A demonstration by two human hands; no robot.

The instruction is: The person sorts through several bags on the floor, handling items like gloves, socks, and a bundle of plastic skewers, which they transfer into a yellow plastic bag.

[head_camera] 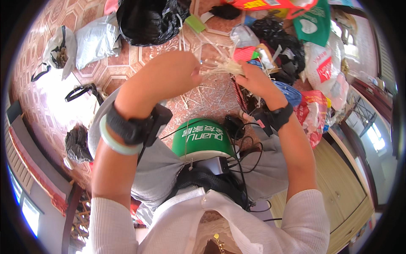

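Observation:
My right hand [253,77] grips a bundle of thin pale strands [226,67], which look like cotton swabs or plastic stems, their ends fanning towards the left. Close to the loose ends is my left hand [177,71], its fingers bent and mostly hidden behind its back, so its hold cannot be told. More thin pale sticks [199,96] lie scattered on the tiled floor below the hands. A green bucket-like container [203,143] with white writing stands between my knees.
An open black plastic bag [152,22] lies ahead, with a silver bag [96,41] to its left. Black cables [242,158] hang by my right knee. Crumpled bags, a blue bundle [288,92] and a red-and-white bag [312,111] crowd the right side. A wooden cabinet [330,181] stands at right.

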